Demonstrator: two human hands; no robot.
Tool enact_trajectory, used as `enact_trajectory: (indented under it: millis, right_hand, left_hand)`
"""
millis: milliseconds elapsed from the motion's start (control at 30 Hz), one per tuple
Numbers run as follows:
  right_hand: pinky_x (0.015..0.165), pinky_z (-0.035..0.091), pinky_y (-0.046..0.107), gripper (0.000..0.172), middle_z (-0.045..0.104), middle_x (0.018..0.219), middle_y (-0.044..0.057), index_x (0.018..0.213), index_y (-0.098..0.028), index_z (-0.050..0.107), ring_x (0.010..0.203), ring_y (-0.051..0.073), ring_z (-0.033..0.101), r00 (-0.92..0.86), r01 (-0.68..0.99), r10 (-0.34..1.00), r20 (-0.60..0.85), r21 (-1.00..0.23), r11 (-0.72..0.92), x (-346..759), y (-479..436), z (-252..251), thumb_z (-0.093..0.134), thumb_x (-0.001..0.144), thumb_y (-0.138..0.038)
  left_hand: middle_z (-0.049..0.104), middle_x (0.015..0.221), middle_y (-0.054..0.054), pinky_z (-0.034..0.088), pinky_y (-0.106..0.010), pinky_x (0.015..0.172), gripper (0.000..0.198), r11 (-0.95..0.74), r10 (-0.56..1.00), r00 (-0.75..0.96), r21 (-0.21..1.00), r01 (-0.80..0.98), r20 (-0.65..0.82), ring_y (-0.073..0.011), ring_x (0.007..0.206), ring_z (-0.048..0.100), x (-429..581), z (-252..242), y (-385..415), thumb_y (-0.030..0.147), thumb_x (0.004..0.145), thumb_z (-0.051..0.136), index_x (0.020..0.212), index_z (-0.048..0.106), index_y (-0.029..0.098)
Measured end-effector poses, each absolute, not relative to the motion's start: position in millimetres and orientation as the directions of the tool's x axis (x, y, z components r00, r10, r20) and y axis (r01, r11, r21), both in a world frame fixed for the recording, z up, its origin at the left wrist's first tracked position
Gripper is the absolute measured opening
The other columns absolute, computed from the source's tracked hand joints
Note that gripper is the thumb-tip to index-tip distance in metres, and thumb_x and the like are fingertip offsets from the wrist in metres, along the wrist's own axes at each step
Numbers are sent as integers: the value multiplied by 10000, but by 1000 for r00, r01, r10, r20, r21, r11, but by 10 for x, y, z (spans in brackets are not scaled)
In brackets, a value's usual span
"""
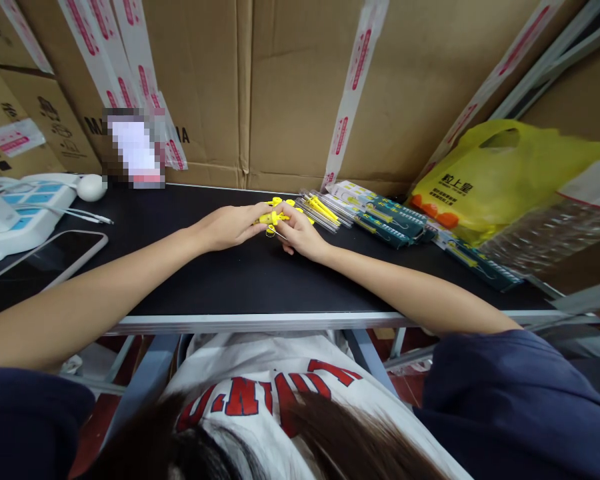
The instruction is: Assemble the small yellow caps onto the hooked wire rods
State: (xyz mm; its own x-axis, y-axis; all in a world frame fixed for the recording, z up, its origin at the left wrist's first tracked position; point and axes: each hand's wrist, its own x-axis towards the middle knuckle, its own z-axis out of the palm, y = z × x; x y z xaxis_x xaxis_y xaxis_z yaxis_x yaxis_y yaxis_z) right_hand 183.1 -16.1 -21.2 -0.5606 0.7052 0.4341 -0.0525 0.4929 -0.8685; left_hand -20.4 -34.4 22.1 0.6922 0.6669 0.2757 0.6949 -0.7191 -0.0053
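Note:
Both hands meet over the middle of the black tabletop. My left hand point(227, 227) is closed, its fingertips pinching a small yellow plastic piece point(269, 219). On the other side of that piece, my right hand point(304, 235) is also closed, its thumb and fingers gripping it. A thin metal wire point(279, 233) with a curved end shows just below the fingers of my right hand. More yellow plastic pieces point(277, 201) lie directly behind the hands, partly hidden by them. Beside my right hand are several clear thin tubes point(320, 212), with yellow parts among them.
Dark green and white packages point(385, 217) lie to the right, before a yellow plastic bag point(500, 173) and a clear plastic container point(535, 237). At left are a white power strip point(35, 227), a phone point(45, 267) and an upright blurred screen point(136, 148). Cardboard boxes point(290, 93) wall the back.

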Motion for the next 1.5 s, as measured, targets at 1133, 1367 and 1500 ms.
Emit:
enact_trajectory:
  millis: [1133, 1367, 1500]
  right_hand:
    - [290, 332, 140, 357, 327, 497, -157, 979, -237, 395, 323, 38, 263, -573, -82, 728, 376, -910, 406, 1788, -285, -186, 592, 902, -526]
    - [262, 260, 153, 464, 280, 430, -165, 929, -251, 386, 294, 43, 217, -522, -87, 778, 349, -929, 359, 1723, -334, -205, 605, 849, -653]
    - [261, 269, 145, 429, 313, 403, -172, 898, -249, 365, 284, 48, 226, -533, -94, 773, 345, -932, 351, 1711, -343, -207, 593, 877, -612]
  left_hand:
    - [683, 1177, -130, 497, -315, 661, 412, -487, 742, 534, -221, 845, 405, -274, 927, 711, -3, 154, -490, 384, 1021, 288, 1264, 532, 159]
    - [692, 1136, -150, 501, -308, 669, 423, -467, 744, 530, -251, 848, 408, -258, 878, 714, -1, 179, -516, 395, 1014, 310, 1271, 554, 162]
    - [703, 1125, -148, 498, -318, 662, 437, -461, 748, 527, -256, 850, 403, -270, 879, 716, 6, 188, -524, 396, 1019, 292, 1277, 558, 166]
